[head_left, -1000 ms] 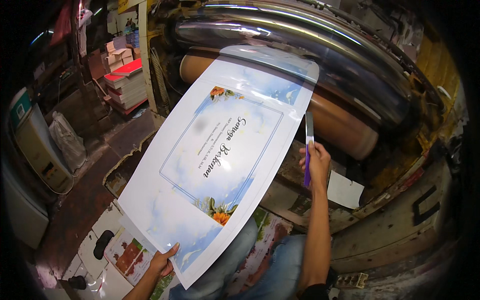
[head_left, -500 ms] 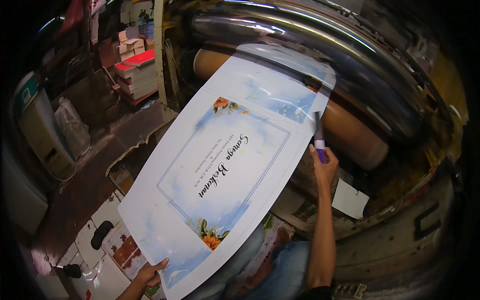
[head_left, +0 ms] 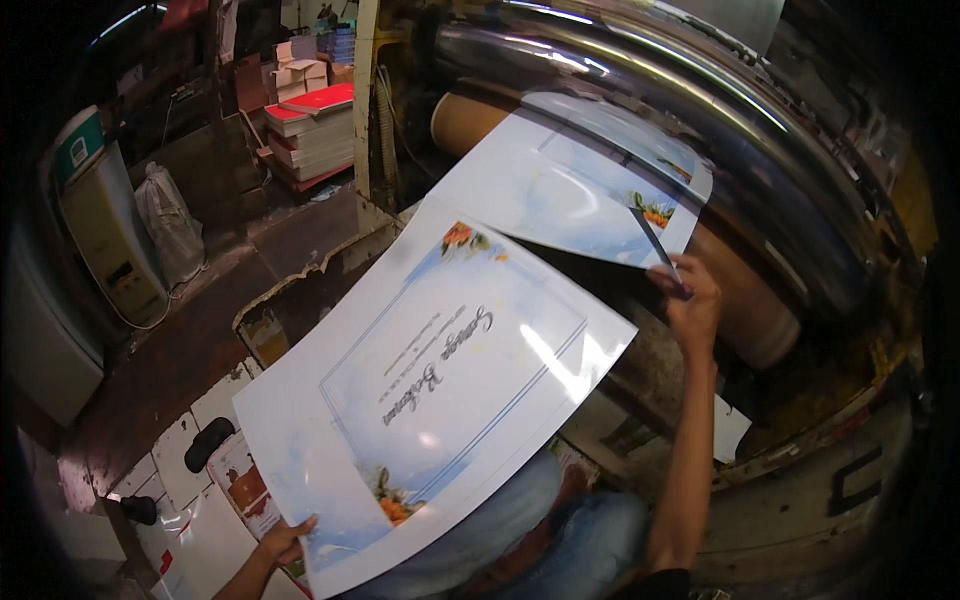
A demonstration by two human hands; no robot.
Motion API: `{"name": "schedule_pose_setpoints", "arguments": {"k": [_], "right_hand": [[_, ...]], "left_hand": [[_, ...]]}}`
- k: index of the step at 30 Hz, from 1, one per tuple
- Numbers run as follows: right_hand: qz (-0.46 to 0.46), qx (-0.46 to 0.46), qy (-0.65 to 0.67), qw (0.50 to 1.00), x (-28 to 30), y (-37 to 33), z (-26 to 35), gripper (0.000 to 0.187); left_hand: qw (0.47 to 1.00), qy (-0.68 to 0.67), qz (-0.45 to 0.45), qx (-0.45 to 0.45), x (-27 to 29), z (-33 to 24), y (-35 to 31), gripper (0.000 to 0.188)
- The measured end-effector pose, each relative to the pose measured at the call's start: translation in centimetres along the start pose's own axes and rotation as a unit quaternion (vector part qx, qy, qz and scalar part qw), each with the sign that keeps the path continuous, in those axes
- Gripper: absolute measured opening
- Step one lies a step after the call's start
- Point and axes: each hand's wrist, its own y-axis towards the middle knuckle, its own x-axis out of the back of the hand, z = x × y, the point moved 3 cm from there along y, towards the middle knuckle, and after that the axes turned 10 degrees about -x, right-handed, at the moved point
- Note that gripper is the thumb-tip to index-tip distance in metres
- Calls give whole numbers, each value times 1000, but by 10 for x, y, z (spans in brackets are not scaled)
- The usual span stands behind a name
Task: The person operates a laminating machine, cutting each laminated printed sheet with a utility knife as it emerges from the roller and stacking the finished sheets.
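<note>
My left hand (head_left: pixel 284 542) pinches the near left edge of a glossy printed sheet (head_left: pixel 450 370) with pale blue washes, orange flowers, a double-line frame and dark script. In my right hand (head_left: pixel 692 305) is a cutter knife (head_left: pixel 657 243), its long dark blade pointing up and to the left, its purple handle mostly inside my fingers. The blade lies over the right part of a second printed sheet (head_left: pixel 560 180), which comes off the rollers. A dark wedge-shaped gap parts the two sheets on the right; toward the left they still meet at a narrow point.
Beyond the sheets run a shiny metal roller (head_left: pixel 600 80) and a brown roller (head_left: pixel 475 120). Red-covered stacks (head_left: pixel 315 125) stand at the far left, near a wrapped grey bundle (head_left: pixel 168 220). A worn white-tiled surface (head_left: pixel 225 395) lies at left, my jeans-clad legs below the sheet.
A gap has opened between the near sheet and the one on the rollers. My right hand with the knife has moved up and right; the near sheet's right corner has dropped away.
</note>
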Motion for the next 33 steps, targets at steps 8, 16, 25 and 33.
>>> {"name": "schedule_pose_setpoints", "arguments": {"k": [8, 16, 25, 33], "right_hand": [[-2, -210, 162, 964, -176, -148, 63, 15], [47, -258, 116, 958, -205, -180, 84, 26], [137, -313, 116, 933, -243, -293, 145, 25], [213, -347, 120, 905, -259, -301, 175, 26]], "left_hand": [[994, 81, -67, -18, 287, -32, 23, 51], [986, 107, -112, -60, 323, 30, 135, 49], [970, 91, -214, -74, 354, 84, 215, 47], [800, 360, -468, -110, 442, 152, 214, 116]]}}
